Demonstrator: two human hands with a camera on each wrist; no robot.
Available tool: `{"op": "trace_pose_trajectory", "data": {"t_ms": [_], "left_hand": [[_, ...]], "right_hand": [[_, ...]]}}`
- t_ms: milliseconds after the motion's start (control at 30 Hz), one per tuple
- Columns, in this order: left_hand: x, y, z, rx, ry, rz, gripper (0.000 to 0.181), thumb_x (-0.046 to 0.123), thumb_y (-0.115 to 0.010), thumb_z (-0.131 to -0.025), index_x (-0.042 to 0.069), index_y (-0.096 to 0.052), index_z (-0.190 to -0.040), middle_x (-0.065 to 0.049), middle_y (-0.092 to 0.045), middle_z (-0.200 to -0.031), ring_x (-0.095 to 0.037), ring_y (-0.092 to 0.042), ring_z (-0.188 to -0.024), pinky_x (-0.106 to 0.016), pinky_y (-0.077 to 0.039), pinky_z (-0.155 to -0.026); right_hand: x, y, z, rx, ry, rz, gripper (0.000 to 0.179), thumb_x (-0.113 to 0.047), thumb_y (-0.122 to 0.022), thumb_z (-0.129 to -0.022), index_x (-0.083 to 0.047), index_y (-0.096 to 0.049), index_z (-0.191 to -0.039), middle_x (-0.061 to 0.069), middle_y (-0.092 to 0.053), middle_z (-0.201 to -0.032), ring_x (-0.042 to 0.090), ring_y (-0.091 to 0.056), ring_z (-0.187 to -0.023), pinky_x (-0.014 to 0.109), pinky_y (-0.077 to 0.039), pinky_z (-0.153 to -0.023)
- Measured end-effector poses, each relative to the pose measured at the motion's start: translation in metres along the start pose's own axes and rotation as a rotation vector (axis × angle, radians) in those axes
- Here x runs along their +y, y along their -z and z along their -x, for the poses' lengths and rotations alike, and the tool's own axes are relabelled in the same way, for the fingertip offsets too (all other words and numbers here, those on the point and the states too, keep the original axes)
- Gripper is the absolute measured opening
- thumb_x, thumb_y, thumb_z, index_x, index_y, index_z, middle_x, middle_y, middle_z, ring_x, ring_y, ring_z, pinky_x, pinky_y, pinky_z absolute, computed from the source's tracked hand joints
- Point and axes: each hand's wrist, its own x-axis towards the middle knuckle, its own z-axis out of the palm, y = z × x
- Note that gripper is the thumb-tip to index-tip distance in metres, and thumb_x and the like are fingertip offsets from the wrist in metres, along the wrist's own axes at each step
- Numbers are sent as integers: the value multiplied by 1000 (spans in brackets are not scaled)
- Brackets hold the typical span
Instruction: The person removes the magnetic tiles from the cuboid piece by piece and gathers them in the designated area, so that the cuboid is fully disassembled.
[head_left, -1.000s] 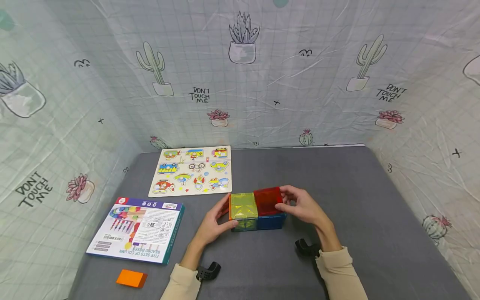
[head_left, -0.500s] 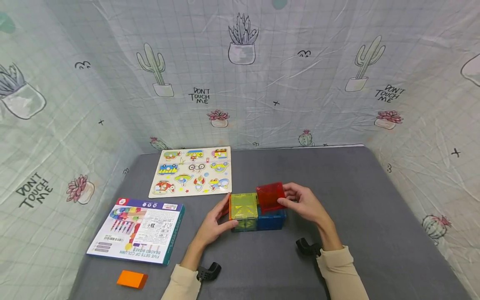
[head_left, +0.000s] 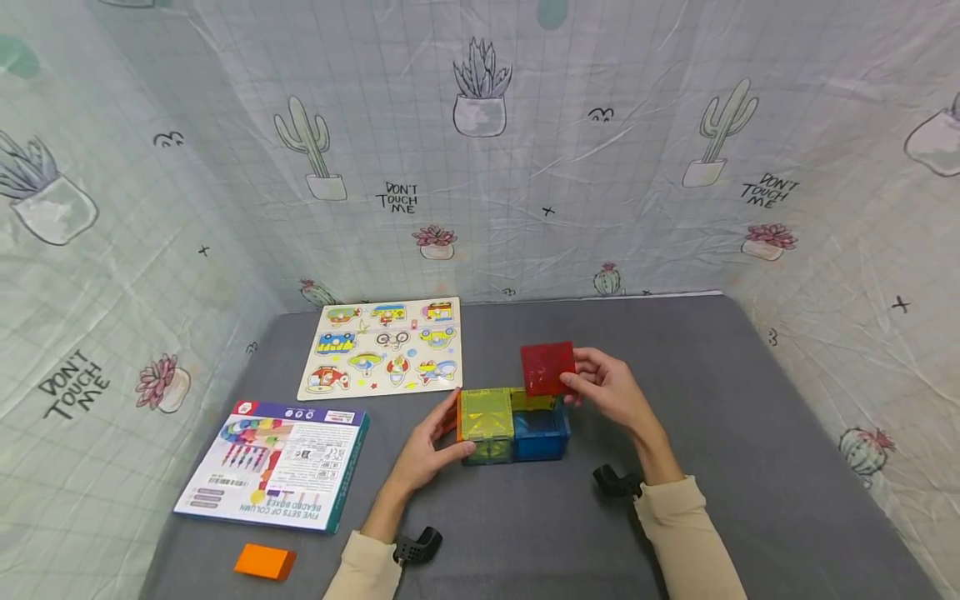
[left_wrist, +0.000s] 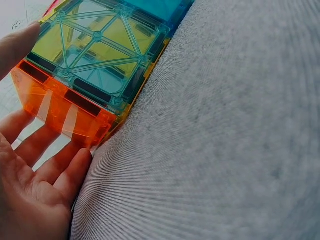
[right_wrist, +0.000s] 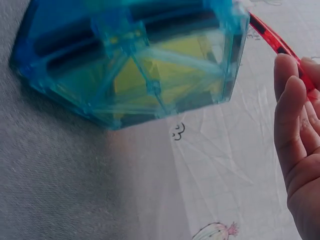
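Note:
A small box of see-through magnetic tiles point(head_left: 486, 412) sits on the table, its left half roofed by a yellow-green tile. Its right half, with a blue front point(head_left: 542, 447), is uncovered on top. My left hand point(head_left: 422, 458) grips the left end, thumb at the front corner and fingers against the orange end tile point(left_wrist: 70, 107). Just above the uncovered half, my right hand point(head_left: 613, 398) pinches a red square magnetic tile point(head_left: 544, 367) by its right edge. In the right wrist view the red tile point(right_wrist: 270, 36) stands tilted, apart from the blue side.
A wooden picture puzzle board point(head_left: 453, 352) lies at the back left. Left of my left hand is a flat boxed toy point(head_left: 288, 458), with a small orange block point(head_left: 264, 561) nearer the front edge. A printed cloth point(head_left: 510, 183) walls the back and sides.
The red tile has lifted off the right half of the box and moved up and back with my right hand, uncovering the inside. My left hand has stayed at the left end.

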Motion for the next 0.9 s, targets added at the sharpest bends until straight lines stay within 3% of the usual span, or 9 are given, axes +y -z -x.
{"op": "trace_pose_trajectory", "data": {"t_ms": [467, 567, 767, 900], "left_hand": [[1, -1, 0, 5, 20, 11, 83, 14, -73, -90, 18, -29, -159, -9, -40, -160, -32, -43, -143, -50, -39, -116], [1, -1, 0, 8, 25, 8, 83, 14, -74, -90, 16, -28, -159, -9, -40, -160, -32, -43, -144, -50, -39, -116], [2, -2, -1, 11, 24, 10, 84, 15, -74, -90, 9, -27, -159, -9, -39, -160, -32, -43, -144, -51, -39, -116], [2, -1, -1, 10, 21, 13, 84, 14, -74, -89, 7, -27, -159, -10, -39, -160, -33, -43, -143, -51, -38, -116]], "right_hand": [[13, 15, -22, 125, -56, -17, 32, -12, -67, -96, 8, -61, -120, 14, -68, -91, 12, -70, -68, 25, -63, -68], [7, 18, -26, 173, -105, -33, 30, -12, -66, -97, 10, -61, -117, 20, -66, -91, 16, -71, -66, 28, -63, -68], [-8, 23, -32, 220, -181, -16, 33, -12, -63, -99, 12, -58, -121, 11, -70, -85, 28, -72, -67, 34, -64, -67], [6, 27, -38, 240, -198, 18, 40, -12, -63, -99, 13, -55, -130, 31, -67, -100, 24, -73, -68, 38, -64, -70]]}}
